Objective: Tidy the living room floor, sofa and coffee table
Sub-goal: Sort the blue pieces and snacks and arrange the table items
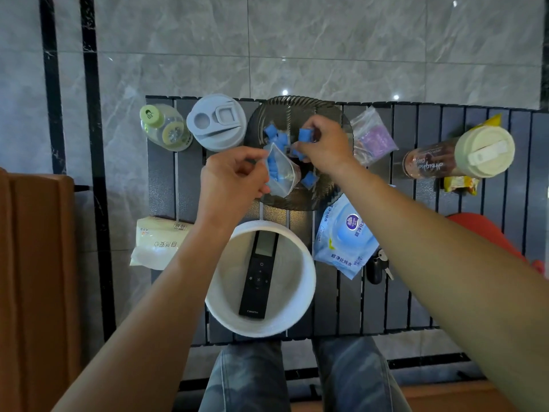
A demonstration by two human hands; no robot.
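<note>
A dark glass plate point(323, 113) on the slatted coffee table point(416, 263) holds several small blue packets point(274, 135). My left hand point(231, 182) pinches the rim of a clear plastic bag point(280, 173) that has blue packets inside, held open above the plate. My right hand point(323, 147) grips a few blue packets point(304, 135) right beside the bag's mouth. One loose packet point(309, 179) lies on the plate to the right of the bag.
A white basket point(303, 269) with a black remote point(258, 275) sits at the near edge. Around it lie a tissue pack point(157, 242), a blue wipes pack point(344, 236), keys point(378, 266), a baby bottle point(165, 127), a grey lid point(217, 121), a lidded cup point(475, 154) and a small zip bag point(372, 136).
</note>
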